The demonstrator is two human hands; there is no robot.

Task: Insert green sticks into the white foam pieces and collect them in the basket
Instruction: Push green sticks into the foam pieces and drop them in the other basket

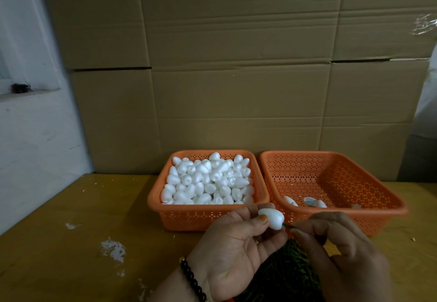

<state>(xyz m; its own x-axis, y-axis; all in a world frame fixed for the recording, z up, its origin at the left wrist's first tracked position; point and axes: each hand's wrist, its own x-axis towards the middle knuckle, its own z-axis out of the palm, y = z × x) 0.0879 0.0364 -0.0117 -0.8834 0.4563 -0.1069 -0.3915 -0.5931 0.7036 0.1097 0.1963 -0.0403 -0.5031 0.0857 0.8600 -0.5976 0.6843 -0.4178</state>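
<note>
Right, the left hand [234,242] pinches a foam piece [271,217] just near the two baskets, while the right hand [335,249] pinches a stick [289,225] at its tip. Best push straight along the axis, gently, then drop it in the right basket [387,209].

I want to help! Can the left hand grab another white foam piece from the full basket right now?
Probably not: the left hand already pinches a foam piece. The full basket sits open just beyond it.

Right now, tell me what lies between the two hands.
Head view: a green stick spans from right hand into the foam piece the left hand holds.
</note>
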